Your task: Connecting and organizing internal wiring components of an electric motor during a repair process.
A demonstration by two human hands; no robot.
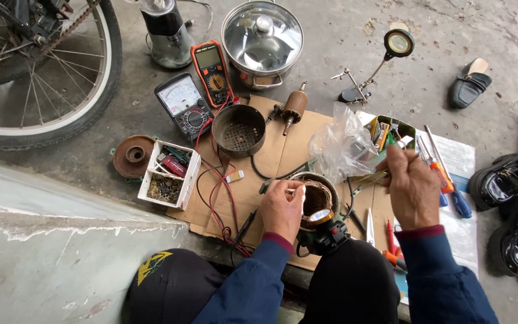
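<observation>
Winding work on the stator (318, 198), mid-step.
Left hand (281, 210) pinched its rim at 9 o'clock; right hand (413, 187) clamped on pliers (370, 179); next needed steady grip.

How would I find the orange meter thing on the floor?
Start at the shiny steel pot with a lid at the top. Just left of it lies the orange digital meter. Its neighbour, the black dial meter, has a needle scale instead of a grey screen.

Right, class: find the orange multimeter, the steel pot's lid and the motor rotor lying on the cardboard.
orange multimeter (212, 73), head view, on its round dial.
steel pot's lid (262, 35), head view, on the shiny dome by the knob.
motor rotor (295, 106), head view, on its brown body.
</observation>
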